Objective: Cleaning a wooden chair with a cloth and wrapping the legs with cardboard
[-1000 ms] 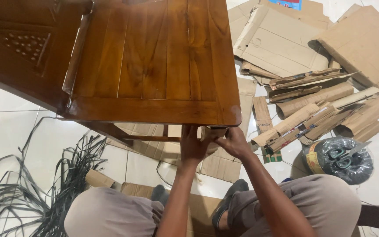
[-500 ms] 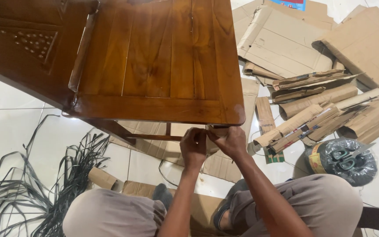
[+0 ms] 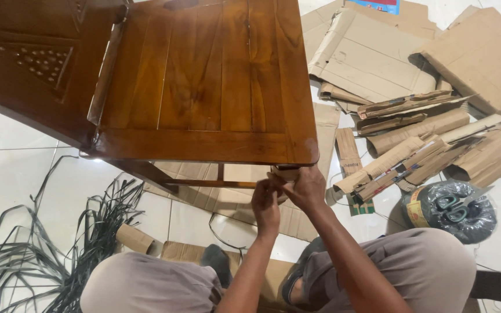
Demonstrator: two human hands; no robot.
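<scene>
Both hands have drawn in tight at the chair [image 3: 204, 87] leg's cardboard wrap [image 3: 285, 173], just below the seat's lower right corner near frame centre — a second ago they sat a little apart and lower. The left hand [image 3: 266, 203] is now raised with fingers pinched narrow, on what I cannot tell, while the right hand [image 3: 305, 188] is closed around the wrap. The wrap looks held in place rather than loose — black straps [image 3: 59, 243] lie at lower left, scissors [image 3: 456, 204] at lower right.
</scene>
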